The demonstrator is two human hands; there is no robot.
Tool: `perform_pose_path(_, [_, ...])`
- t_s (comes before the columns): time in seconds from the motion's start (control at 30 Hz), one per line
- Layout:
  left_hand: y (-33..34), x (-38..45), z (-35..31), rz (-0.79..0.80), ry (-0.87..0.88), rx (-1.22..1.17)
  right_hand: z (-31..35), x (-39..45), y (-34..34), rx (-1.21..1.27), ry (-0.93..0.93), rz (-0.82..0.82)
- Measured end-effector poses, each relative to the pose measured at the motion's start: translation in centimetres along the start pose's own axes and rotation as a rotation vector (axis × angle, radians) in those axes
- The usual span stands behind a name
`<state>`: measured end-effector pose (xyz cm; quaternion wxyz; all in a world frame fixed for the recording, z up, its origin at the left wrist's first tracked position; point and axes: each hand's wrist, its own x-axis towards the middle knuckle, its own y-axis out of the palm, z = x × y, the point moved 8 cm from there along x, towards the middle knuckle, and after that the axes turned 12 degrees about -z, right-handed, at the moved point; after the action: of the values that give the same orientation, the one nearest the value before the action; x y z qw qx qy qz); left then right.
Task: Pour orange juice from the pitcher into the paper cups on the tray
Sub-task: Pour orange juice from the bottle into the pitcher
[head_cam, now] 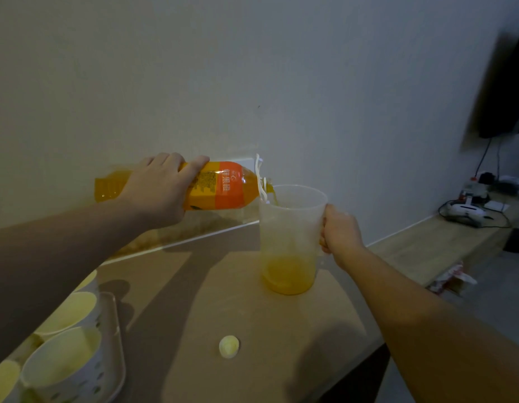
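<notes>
My left hand (158, 189) grips an orange juice bottle (223, 186) lying almost level, its mouth over the rim of a clear plastic pitcher (290, 228). Juice streams into the pitcher, which stands on the table with a shallow orange layer at its bottom. My right hand (339, 231) holds the pitcher's handle on its right side. Several paper cups (60, 365) stand on a tray (116, 353) at the lower left; my left forearm hides part of them. The bottle's cap (229, 346) lies on the table in front.
The brown table (223, 286) meets the wall behind the bottle and ends just right of the pitcher. A low bench (426, 248) at the right carries cables and small devices. A dark screen (502, 91) hangs on the wall at the far right.
</notes>
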<state>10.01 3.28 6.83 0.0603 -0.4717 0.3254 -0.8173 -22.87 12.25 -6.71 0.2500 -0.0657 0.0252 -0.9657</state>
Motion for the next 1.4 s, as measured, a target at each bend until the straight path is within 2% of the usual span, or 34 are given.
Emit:
perform_pose_path(0.13, [0.0, 0.1, 0.1, -0.007, 0.014, 0.005, 0.2, -0.2, -0.2, 0.002, -0.006, -0.009])
perform_pose_path(0.27, [0.0, 0.2, 0.1, -0.015, 0.012, 0.011, 0.7, -0.4, 0.2, -0.083, -0.091, 0.051])
perform_pose_path(0.37, [0.1, 0.2, 0.1, -0.008, 0.009, 0.005, 0.4, 0.0, -0.2, -0.038, -0.056, -0.002])
perform_pose_path(0.5, [0.0, 0.3, 0.1, -0.014, 0.023, 0.009, 1.0, -0.7, 0.0, -0.096, -0.105, 0.047])
perform_pose_path(0.67, [-0.1, 0.4, 0.2, -0.016, 0.032, 0.008, 0.3, -0.2, -0.2, -0.006, -0.024, -0.012])
perform_pose_path(1.4, [-0.4, 0.4, 0.0, 0.001, 0.050, 0.011, 0.1, 0.0, 0.0, -0.010, -0.021, 0.004])
